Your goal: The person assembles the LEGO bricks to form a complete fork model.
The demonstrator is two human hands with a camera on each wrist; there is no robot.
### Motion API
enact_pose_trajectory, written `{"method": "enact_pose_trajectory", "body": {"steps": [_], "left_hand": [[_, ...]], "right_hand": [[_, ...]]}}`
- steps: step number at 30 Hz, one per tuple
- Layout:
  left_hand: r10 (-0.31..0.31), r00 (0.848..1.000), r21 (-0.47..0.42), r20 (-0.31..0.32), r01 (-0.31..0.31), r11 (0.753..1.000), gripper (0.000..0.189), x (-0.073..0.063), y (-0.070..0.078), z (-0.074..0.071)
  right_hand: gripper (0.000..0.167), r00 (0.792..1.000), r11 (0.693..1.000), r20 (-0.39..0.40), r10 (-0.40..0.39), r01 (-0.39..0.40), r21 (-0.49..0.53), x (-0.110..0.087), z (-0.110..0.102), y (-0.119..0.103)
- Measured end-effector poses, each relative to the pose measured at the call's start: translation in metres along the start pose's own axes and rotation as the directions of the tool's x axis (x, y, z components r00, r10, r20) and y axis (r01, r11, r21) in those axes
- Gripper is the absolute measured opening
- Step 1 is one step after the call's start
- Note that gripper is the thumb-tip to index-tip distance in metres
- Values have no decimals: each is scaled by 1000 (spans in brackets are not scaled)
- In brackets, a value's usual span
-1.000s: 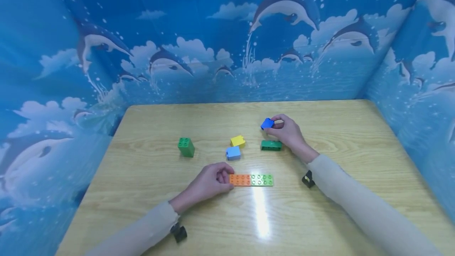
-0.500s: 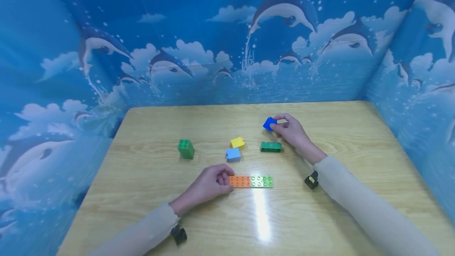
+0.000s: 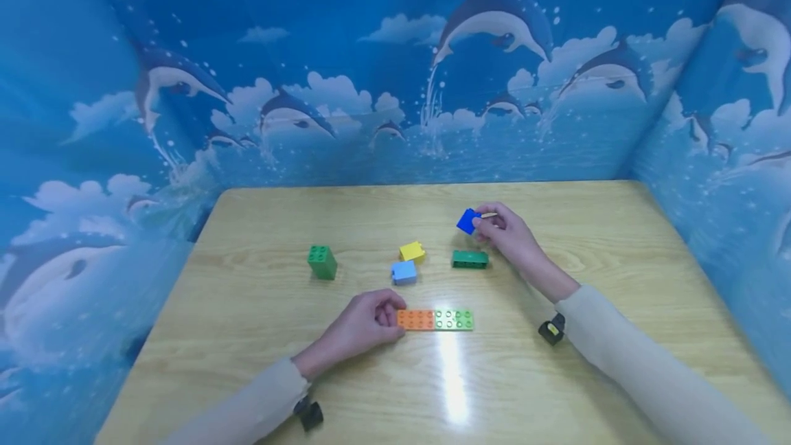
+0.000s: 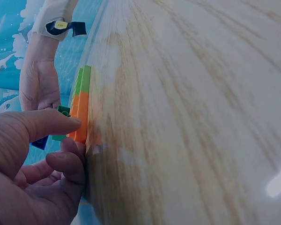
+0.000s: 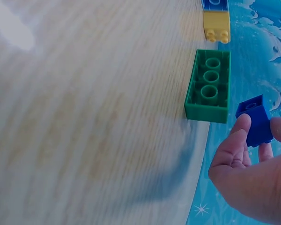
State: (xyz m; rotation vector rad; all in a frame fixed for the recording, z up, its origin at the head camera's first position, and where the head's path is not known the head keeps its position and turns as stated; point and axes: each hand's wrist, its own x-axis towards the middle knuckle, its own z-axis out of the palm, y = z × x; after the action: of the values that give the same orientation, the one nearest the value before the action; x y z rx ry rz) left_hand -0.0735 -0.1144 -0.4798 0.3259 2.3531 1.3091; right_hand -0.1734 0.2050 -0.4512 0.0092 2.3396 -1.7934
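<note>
Pinching the dark blue block point(image 5: 255, 121), right hand point(image 3: 509, 235) has its thumb and fingertips narrowed on it. Block is tilted, studs to the right, hollow underside to the left, and looks lifted clear of the table point(image 3: 266, 225); its place is just beyond the dark green brick point(image 3: 469, 259). To do this well: light pinch on flat sides only, studs and hollow free, tilt taken out with a small wrist turn before the block goes down on anything. One fingertip sits close to the hollow edge, so a slip or twist seems the likeliest fault; a slightly deeper grip would help.

Left hand point(image 3: 364, 321) holds the left end of the orange piece point(image 3: 416, 320), fingers curled, thumb on the near side. Good hold for steadying; light sideways pressure is enough, too much could skew the row. Lime piece point(image 3: 454, 320) meets the orange end to end, studs up; can't tell if anything joins them.

Farther out: dark green brick lies on its side, hollow toward the person, right under the right hand's path, so carry high enough to avoid a knock. Yellow block point(image 3: 412, 252) and light blue block point(image 3: 404, 272) sit close together left of it, touching or nearly so. Tall green block point(image 3: 323, 262) stands upright well to the left, studs up, out of the way of both hands
</note>
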Motion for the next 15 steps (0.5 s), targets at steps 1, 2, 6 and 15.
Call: {"method": "enact_pose_trajectory", "body": {"steps": [1,2,6,15], "left_hand": [[5,1000,1,2,-5,1000,40,0,0,0],[9,1000,1,4,-9,1000,40,0,0,0],[14,1000,6,9,-14,1000,40,0,1,-1],[-9,1000,10,11,9,1000,40,1,1,-1]], "right_hand": [[44,1000,1000,-3,-4,4,3,-2,0,0],[44,1000,1000,-6,-5,5,4,-4,-1,-1],[51,1000,1000,-10,-10,10,2,-11,-2,-3],[69,1000,999,10,24,-23,-32,-24,-8,-5]]}}
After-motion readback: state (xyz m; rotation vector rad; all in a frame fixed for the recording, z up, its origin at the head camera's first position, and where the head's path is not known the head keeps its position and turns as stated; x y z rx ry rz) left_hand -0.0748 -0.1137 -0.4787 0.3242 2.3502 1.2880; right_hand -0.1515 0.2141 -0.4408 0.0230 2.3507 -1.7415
